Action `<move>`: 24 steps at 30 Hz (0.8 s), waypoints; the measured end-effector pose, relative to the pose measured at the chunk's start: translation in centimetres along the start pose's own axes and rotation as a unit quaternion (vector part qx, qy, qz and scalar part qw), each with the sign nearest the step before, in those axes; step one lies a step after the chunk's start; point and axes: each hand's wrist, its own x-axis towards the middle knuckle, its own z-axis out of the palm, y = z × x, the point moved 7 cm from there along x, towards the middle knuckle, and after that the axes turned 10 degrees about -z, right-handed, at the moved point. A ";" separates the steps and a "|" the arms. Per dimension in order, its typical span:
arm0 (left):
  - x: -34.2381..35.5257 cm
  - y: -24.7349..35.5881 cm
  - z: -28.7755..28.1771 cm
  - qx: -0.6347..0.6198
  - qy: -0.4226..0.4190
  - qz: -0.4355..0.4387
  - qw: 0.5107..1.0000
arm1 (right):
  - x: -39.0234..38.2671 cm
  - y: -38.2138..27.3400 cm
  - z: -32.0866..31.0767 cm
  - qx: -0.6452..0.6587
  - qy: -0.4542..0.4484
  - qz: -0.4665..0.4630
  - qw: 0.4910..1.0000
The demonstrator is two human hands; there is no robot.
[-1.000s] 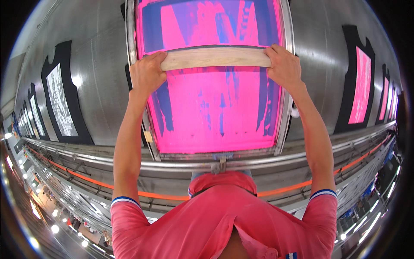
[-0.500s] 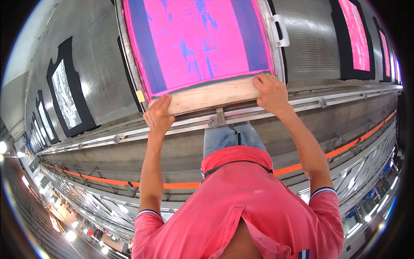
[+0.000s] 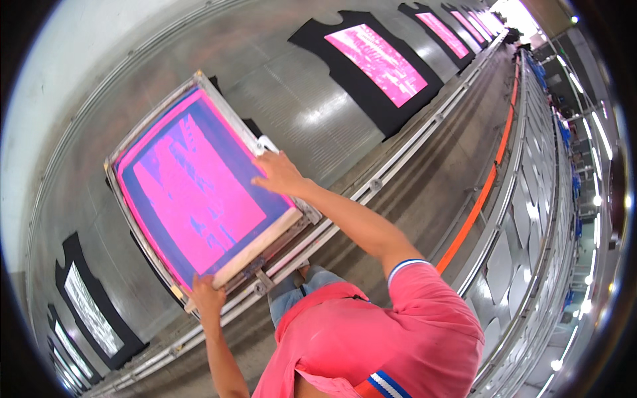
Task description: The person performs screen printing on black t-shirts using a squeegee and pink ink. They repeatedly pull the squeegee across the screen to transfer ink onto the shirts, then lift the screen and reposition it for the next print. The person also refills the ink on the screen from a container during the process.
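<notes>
A screen-printing frame [image 3: 233, 111] lies on the long grey table, its blue mesh [image 3: 247, 166] carrying a broad pink inked area [image 3: 192, 199]. A pale wooden squeegee [image 3: 262, 244] rests along the frame's near edge. My left hand [image 3: 210, 298] is closed around the left end of that squeegee. Over the right side of the frame, next to its white handle [image 3: 267, 143], is my right hand [image 3: 282, 175], fingers apart and thumb above the mesh. Whether its fingertips touch the handle is hard to see.
Right along the table lie black garment pieces [image 3: 379, 63] with pink prints; on the left, similar black pieces [image 3: 89, 312] bear white prints. A metal rail [image 3: 375, 184] runs along the table's near edge. Beyond the aisle is an orange strip [image 3: 479, 199] beside metal racks [image 3: 524, 219].
My right hand has left the squeegee's right end and moved to the frame's handle side. My left hand stays on the squeegee. The view has turned toward the right.
</notes>
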 end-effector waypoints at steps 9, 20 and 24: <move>-0.2 5.5 1.4 -0.034 -0.022 0.036 0.999 | 4.7 9.1 2.6 0.086 0.065 0.277 0.955; 0.8 5.7 0.2 -0.041 -0.008 0.022 0.999 | 5.7 9.8 4.2 0.125 0.092 0.269 0.951; 0.8 5.4 1.0 -0.043 -0.003 0.027 0.999 | 5.3 10.3 4.2 0.116 0.083 0.284 0.948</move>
